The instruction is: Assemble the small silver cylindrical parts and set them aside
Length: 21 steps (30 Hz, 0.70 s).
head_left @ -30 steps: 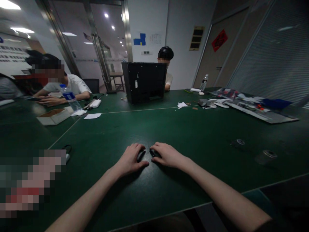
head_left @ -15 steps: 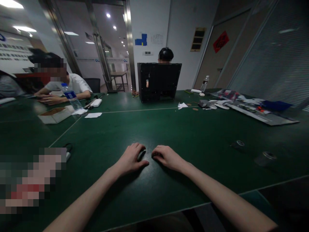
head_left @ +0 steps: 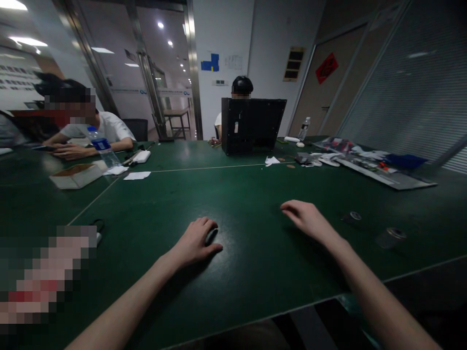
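My left hand (head_left: 195, 240) rests palm down and cupped on the green table (head_left: 248, 204). A small dark glossy shape (head_left: 210, 236) shows under its fingertips, and I cannot tell whether it is an object or shadow. My right hand (head_left: 308, 218) hovers or lies with fingers slightly spread, holding nothing. Nearest to it are a small round metal-rimmed disc (head_left: 351, 217) and a short metal-topped cylinder (head_left: 390, 237), both standing on the table to its right.
A black upright case (head_left: 251, 125) stands at the far side, with a seated person (head_left: 241, 87) behind it. A co-worker (head_left: 87, 129) sits at the left beside a water bottle (head_left: 101, 147) and a white box (head_left: 75, 176). Papers and packaging (head_left: 375, 167) lie at the far right.
My right hand has moved away from my left, out to the right and forward across the table. My left hand stays put, and the view has shifted slightly.
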Each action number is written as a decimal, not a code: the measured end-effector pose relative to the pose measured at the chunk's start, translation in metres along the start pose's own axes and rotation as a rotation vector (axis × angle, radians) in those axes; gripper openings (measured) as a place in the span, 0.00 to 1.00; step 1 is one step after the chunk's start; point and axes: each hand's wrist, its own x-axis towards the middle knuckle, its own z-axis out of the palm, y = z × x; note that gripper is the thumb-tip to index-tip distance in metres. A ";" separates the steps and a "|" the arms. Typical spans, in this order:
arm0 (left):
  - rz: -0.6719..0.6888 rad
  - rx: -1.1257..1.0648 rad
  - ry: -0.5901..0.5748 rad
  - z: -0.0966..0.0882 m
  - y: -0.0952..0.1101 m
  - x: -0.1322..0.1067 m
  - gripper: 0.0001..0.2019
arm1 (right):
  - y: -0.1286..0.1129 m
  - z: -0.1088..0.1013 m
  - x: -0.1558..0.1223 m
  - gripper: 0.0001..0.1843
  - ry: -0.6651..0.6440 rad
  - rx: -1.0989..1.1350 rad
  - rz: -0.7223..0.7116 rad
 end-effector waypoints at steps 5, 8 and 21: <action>0.007 0.008 0.002 0.000 0.000 0.000 0.25 | 0.122 -0.074 -0.040 0.14 0.111 -0.308 0.420; 0.011 0.019 0.008 0.000 0.001 0.000 0.24 | 0.175 -0.097 -0.058 0.15 0.076 -0.401 0.576; -0.015 0.001 -0.005 -0.003 0.004 0.000 0.24 | 0.212 -0.082 -0.069 0.16 0.008 -0.355 0.583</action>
